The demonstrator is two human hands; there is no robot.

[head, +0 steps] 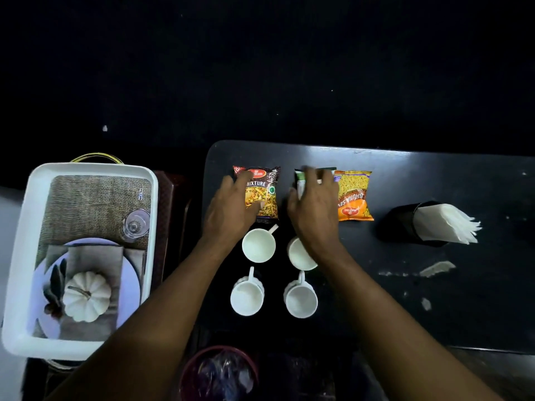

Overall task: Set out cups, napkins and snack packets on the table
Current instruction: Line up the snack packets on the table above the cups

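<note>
Several white cups stand in two rows on the black table [434,299]; the front left cup [247,296] and front right cup [301,298] show fully. My left hand [231,206] lies flat, fingers spread, on the left edge of the Mixture snack packet [265,195]. My right hand [314,209] grips a green-and-white packet [301,180] between the Mixture packet and the orange Bhujia Sev packet [353,195]; the wrist hides part of the back right cup [298,256]. White napkins [445,224] fan out of a black holder [405,221] lying at the right.
A white tray [17,285] at the left carries a printed picture of a plate and a pumpkin. A dark red bin [220,371] with plastic inside stands below the table's near edge. Pale scuffs mark the tabletop right of the cups.
</note>
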